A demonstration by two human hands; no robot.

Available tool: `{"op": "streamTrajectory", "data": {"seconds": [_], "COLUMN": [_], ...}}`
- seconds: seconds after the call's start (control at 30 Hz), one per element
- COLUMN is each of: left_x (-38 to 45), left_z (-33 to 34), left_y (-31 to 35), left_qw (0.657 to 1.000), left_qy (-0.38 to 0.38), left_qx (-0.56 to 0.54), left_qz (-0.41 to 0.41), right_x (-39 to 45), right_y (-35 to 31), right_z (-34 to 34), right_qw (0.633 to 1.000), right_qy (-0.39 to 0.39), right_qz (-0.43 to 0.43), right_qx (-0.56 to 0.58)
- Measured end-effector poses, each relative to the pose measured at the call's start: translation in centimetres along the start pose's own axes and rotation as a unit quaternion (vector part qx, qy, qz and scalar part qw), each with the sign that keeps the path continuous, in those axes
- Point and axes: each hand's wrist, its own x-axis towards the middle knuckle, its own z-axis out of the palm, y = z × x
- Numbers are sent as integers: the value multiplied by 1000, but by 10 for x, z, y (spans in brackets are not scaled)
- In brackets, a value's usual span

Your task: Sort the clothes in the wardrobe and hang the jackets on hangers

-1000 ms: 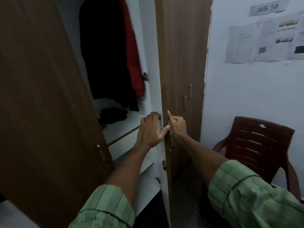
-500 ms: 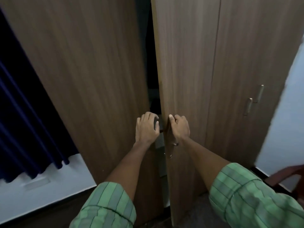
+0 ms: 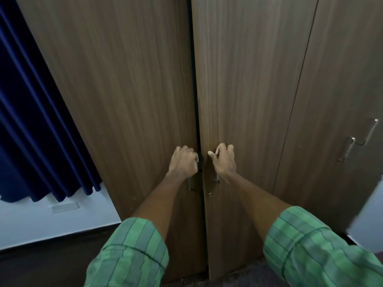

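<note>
Two brown wooden wardrobe doors fill the view, the left door (image 3: 124,90) and the right door (image 3: 244,90), with only a thin dark gap between them. My left hand (image 3: 183,161) grips the left door's metal handle (image 3: 191,184). My right hand (image 3: 223,162) grips the right door's metal handle (image 3: 217,179). The clothes and jackets inside are hidden behind the doors. Both forearms reach out from rolled green checked sleeves.
A second wardrobe section (image 3: 335,100) with two metal handles (image 3: 350,149) stands to the right. A dark blue curtain (image 3: 31,121) hangs at the left over a white wall (image 3: 51,220). Dark floor runs along the bottom.
The doors have swung almost together, hiding the black and red garments and the shelves. Both hands moved from the door edges onto the handles. The view turned left, away from the chair.
</note>
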Motion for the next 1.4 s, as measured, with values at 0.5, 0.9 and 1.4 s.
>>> {"op": "streamTrajectory", "data": {"seconds": [0.5,0.9,1.4], "left_x": [5,-6,-7], "left_z": [48,68,77], "left_y": [-4,16,4], "left_qw": [947,927,926], "left_qy": [-321,-309,-342], "left_qx": [10,212,157], "left_qz": [-17,-13,-19], "right_x": [21,-4,26], "right_y": [-14,23,11], "right_z": [27,62,63], "right_qw": [998,995,983], "right_qy": [-1,-29,-79], "right_qz": [54,96,158], "right_qx": [-37,-12,-45]}}
